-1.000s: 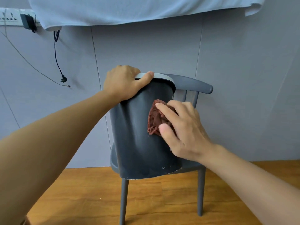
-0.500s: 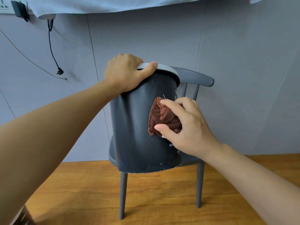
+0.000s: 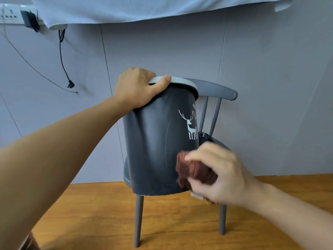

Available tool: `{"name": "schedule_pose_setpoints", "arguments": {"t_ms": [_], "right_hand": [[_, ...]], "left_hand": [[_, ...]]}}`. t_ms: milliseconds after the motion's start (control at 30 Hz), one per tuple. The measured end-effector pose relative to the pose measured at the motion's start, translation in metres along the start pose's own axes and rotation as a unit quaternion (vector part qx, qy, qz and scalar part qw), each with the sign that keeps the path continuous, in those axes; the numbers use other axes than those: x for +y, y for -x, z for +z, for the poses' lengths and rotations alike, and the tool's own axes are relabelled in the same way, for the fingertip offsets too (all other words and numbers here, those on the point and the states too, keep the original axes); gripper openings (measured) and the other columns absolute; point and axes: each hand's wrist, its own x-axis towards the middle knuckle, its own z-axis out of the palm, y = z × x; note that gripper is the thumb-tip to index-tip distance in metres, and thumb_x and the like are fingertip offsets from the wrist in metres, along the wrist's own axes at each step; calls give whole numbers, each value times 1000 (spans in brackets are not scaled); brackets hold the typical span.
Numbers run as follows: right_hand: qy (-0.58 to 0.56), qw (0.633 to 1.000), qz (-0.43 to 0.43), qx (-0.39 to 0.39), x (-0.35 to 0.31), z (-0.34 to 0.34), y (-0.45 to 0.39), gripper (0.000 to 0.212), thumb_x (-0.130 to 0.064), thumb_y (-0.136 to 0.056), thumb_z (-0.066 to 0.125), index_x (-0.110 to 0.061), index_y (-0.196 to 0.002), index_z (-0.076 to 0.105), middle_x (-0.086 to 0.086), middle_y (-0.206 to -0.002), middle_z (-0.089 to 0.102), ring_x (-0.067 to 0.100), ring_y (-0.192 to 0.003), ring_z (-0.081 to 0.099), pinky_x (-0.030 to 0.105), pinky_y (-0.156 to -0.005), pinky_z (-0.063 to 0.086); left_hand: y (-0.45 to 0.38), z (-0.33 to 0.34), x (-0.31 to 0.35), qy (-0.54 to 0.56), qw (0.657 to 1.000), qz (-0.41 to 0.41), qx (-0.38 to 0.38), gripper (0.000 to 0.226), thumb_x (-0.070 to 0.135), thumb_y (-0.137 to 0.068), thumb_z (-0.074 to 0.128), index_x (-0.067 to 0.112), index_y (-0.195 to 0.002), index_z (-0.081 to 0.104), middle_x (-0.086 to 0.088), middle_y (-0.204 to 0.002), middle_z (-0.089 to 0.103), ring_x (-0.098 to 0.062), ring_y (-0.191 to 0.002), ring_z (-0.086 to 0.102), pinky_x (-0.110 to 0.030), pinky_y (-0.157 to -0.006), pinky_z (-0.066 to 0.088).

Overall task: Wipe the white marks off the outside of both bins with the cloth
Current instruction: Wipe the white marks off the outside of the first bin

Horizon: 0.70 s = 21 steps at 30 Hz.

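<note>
Your right hand (image 3: 219, 175) has dropped from the middle of the bin's side to its lower right edge within the last second, carrying the bunched brown cloth (image 3: 191, 171) with it; the hand is blurred, so you are mid-stroke, fingers curled around the cloth and pressing it to the wall. That move has uncovered a white deer print (image 3: 191, 126) higher up, which looks like decoration, not a smear, so I would not scrub it. The dark bin (image 3: 155, 141) is tipped toward you on the grey chair (image 3: 216, 91), and your left hand (image 3: 138, 87) grips its pale rim (image 3: 182, 81), thumb hooked over the top. Pale specks show along the bottom edge, so this bin likely needs more passes there. A second dark shape just behind the bin on the seat may be the other bin; too little shows to tell. Below your cloth the wall ends, so a longer stroke slips off into air. There is open room to your right and above the wooden floor (image 3: 90, 213); the chair's spindles stand close behind.
</note>
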Motion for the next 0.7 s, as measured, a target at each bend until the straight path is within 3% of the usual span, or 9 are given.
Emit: {"name": "schedule_pose_setpoints", "arguments": {"t_ms": [133,267,367,567,700], "right_hand": [[38,987,62,146,13,-9,-53,48,-39,-83,82,-16,-123,66,-4,-109,61,11,-97,59,10,-88,43],[84,977,42,193,19,3,-94,59,-37,-82,84,-8,-130,65,5,-114,62,27,-106,59,26,-97,45],[130,983,-35,127,16,15,-100,50,-32,-83,82,-3,-122,70,13,-101,61,34,-92,55,43,-86,51],[142,973,-174,-54,0,25,-39,48,-40,-84,79,-6,-117,70,9,-96,59,26,-84,51,40,-73,49],[106,979,-165,-48,3,22,-2,40,-39,-90,77,-6,-110,72,7,-92,60,23,-80,53,36,-65,50]], "left_hand": [[-1,1,5,-5,1000,5,-3,69,72,-87,45,11,-58,30,-3,-48,31,-26,-51,33,-36,-51,27],[-3,4,7,-12,1000,9,-3,70,73,-86,45,10,-57,31,-3,-47,32,-24,-49,34,-36,-51,29],[-5,5,3,-16,1000,2,-2,71,73,-86,45,9,-58,31,-2,-47,33,-25,-50,35,-37,-52,32],[-5,5,2,-23,1000,2,-7,69,75,-85,41,12,-57,29,-1,-46,32,-21,-50,38,-33,-50,23],[-5,4,5,-18,1000,7,-8,68,72,-86,42,14,-57,25,-1,-47,26,-19,-48,31,-33,-50,20]]}}
